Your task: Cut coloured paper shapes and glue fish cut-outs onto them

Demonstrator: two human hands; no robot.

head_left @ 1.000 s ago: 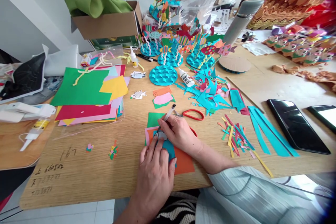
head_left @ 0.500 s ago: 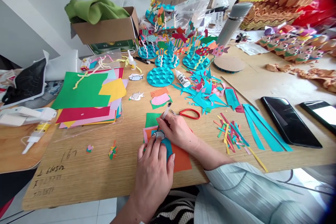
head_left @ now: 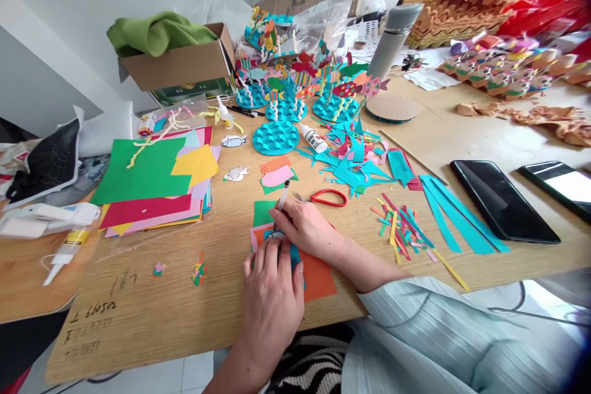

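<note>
1. Closest in, a pale pleated sleeve [head_left: 429, 335] runs off the lower right, and the left hand [head_left: 271, 305] sits at the bottom middle, fingers curled over a small paper fish [head_left: 276, 236]. It's pinning the fish against the papers, firm grip from what I can see, though the fish is mostly hidden.
2. The right hand [head_left: 305, 228] is clenched around a white marker [head_left: 283, 197], upright-ish, with its tip hidden by the fingers right at the fish.
3. Under both hands: a teal paper piece [head_left: 294, 257] on an orange sheet [head_left: 318, 277], plus pink and green bits poking out.
4. Just past the right hand, red-handled scissors [head_left: 329, 197] lie on the wooden table [head_left: 138, 301], with mixed paper snippets [head_left: 399, 228] and long teal strips [head_left: 455, 215] to the right.
5. Left of the hands is a big stack of colored paper [head_left: 152, 181]; two black phones [head_left: 501, 200] sit far right.
6. Further up, teal scraps surround a glue bottle [head_left: 314, 138], near a bumpy teal disc [head_left: 276, 137].
7. Way back, upper middle, there's a crowded paper fish display [head_left: 295, 83], a steel flask [head_left: 394, 34], and upper left, a cardboard box [head_left: 175, 58] with green cloth [head_left: 154, 37].
</note>
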